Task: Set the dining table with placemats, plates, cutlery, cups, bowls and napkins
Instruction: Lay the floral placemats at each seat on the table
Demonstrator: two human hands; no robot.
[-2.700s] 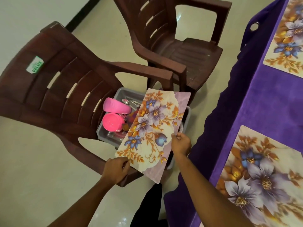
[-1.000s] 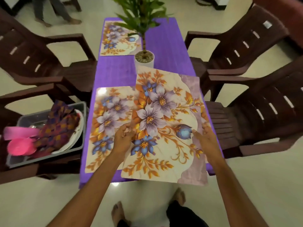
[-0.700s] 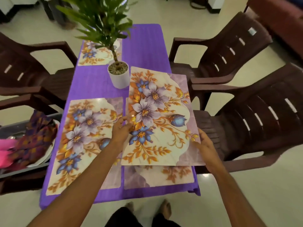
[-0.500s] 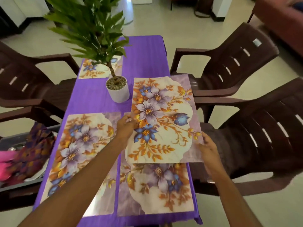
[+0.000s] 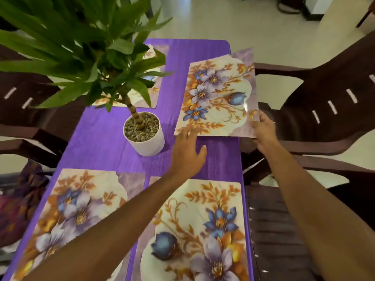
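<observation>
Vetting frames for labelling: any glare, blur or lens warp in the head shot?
Head view: small glare streak on the held placemat by the right hand; left hand motion-blurred; near right placemat soft; wide-angle lens bows the table edges and the chair.

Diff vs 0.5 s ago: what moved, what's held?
The held placemat moved forward to the far right place, past the potted plant. The left hand let go; its straight fingers touch the near edge. The right hand still pinches the near right corner. The near placemats and the plant stayed put.
</observation>
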